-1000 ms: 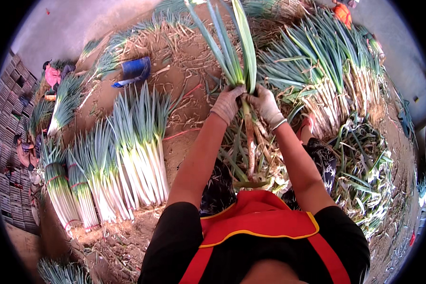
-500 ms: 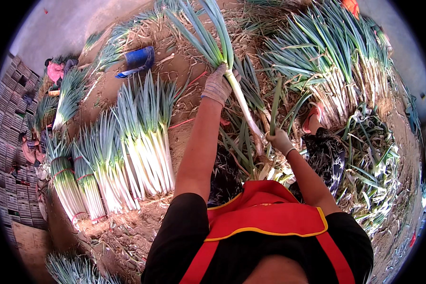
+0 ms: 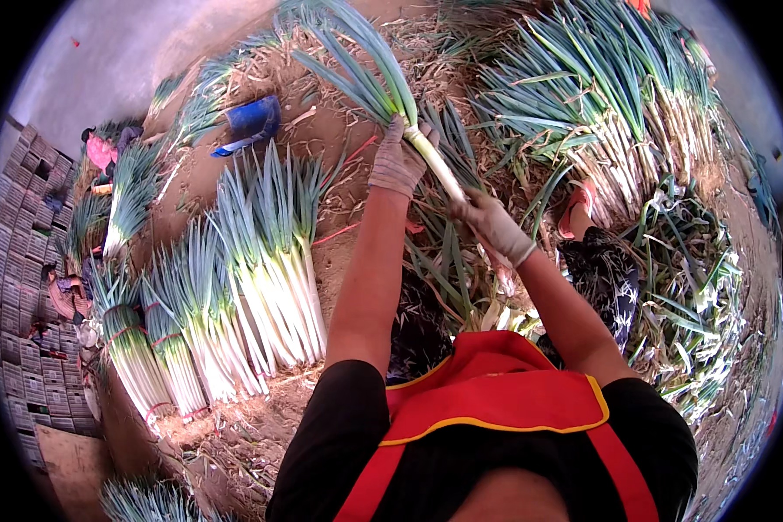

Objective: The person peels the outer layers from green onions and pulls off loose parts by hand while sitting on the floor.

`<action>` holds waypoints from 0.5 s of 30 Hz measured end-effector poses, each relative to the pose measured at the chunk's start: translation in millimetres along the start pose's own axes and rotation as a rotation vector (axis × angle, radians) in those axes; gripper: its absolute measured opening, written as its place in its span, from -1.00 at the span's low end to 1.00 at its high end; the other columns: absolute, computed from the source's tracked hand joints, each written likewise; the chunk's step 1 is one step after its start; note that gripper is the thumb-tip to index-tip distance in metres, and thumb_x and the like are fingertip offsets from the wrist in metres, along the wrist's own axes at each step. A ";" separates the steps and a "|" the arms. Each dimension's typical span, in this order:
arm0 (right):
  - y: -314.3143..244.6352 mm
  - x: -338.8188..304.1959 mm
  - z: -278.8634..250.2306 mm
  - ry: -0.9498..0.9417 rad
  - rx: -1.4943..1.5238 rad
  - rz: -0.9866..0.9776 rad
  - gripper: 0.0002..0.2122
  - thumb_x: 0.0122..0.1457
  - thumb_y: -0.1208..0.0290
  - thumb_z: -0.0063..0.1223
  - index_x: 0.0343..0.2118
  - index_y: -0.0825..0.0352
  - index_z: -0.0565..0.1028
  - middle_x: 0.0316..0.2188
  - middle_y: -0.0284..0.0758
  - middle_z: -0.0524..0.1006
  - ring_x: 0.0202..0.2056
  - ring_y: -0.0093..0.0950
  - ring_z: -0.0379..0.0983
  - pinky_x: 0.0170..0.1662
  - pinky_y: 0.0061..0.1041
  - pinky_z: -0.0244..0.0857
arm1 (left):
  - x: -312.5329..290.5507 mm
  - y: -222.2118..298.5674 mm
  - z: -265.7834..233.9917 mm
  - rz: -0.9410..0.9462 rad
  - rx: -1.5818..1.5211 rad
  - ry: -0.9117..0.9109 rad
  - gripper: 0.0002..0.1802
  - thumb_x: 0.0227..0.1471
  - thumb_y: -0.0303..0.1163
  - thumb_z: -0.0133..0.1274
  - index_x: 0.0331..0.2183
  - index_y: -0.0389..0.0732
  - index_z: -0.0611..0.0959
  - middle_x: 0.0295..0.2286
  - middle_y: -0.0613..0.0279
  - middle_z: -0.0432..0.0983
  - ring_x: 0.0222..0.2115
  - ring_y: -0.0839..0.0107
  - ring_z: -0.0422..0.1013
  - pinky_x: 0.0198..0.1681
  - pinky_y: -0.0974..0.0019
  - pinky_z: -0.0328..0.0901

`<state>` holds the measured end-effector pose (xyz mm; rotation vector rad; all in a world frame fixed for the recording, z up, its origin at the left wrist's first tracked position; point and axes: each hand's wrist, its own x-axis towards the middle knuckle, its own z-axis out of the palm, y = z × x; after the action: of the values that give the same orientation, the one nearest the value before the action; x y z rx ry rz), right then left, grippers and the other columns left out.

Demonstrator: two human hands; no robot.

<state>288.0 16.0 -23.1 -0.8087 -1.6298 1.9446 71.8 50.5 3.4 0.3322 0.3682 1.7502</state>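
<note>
My left hand point(image 3: 398, 163), in a pale work glove, is closed around a long green onion point(image 3: 445, 177) just below where its leaves fan out. The leaves point up and away; the white stem slants down to the right. My right hand point(image 3: 496, 230), gloved too, has its fingers wrapped around the lower stem, hiding the root end. Under my hands lies a litter of loose onions and stripped leaves point(image 3: 448, 270). To the left stand cleaned onions point(image 3: 274, 283) with white stems, beside bundles point(image 3: 133, 352) tied with red bands.
Uncleaned onions point(image 3: 622, 130) are piled at the far right, above a heap of peeled leaves point(image 3: 687, 287). A foot in a pink sandal point(image 3: 578, 209) is near them. A blue bucket point(image 3: 254, 122) lies at the far left. Grey block-like stacks point(image 3: 26, 252) line the left edge.
My right hand has moved up and left onto the lower stem; the strip of green leaf it held no longer shows in it. My left hand keeps its grip, the onion shifting slightly.
</note>
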 end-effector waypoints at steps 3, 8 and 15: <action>29.6 -33.0 0.7 -0.050 -0.088 0.119 -0.64 0.18 0.18 0.08 -0.16 0.39 0.39 -0.54 -0.46 0.43 -0.64 -0.68 0.29 -0.60 -0.63 0.18 | -1.8 9.8 -9.9 -0.021 0.009 0.029 -0.69 0.09 -0.21 0.09 -0.16 -0.13 0.49 -0.38 0.27 0.46 -0.37 0.25 0.42 -0.13 0.00 0.40; 49.5 -52.6 -2.4 0.121 -0.108 0.167 -0.64 0.15 0.18 0.14 -0.19 0.41 0.44 -0.60 -0.47 0.41 -0.64 -0.67 0.24 -0.58 -0.63 0.14 | -6.3 -0.1 9.2 -0.079 0.152 0.022 -0.64 0.06 -0.29 0.13 -0.15 -0.23 0.43 -0.32 0.15 0.47 -0.23 0.19 0.45 -0.06 0.00 0.39; 68.9 -45.3 -18.6 0.311 -0.234 0.050 -0.68 0.14 0.28 0.12 -0.18 0.45 0.48 -0.58 -0.44 0.43 -0.56 -0.61 0.27 -0.47 -0.54 0.18 | -2.4 -12.9 15.2 -0.109 0.176 0.042 -0.63 0.04 -0.51 0.00 -0.07 -0.30 0.36 -0.20 0.00 0.43 -0.09 0.08 0.39 0.03 -0.08 0.31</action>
<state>334.4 -14.5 -86.9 -1.1877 -1.6730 1.5796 90.0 51.7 11.8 0.3942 0.5625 1.6242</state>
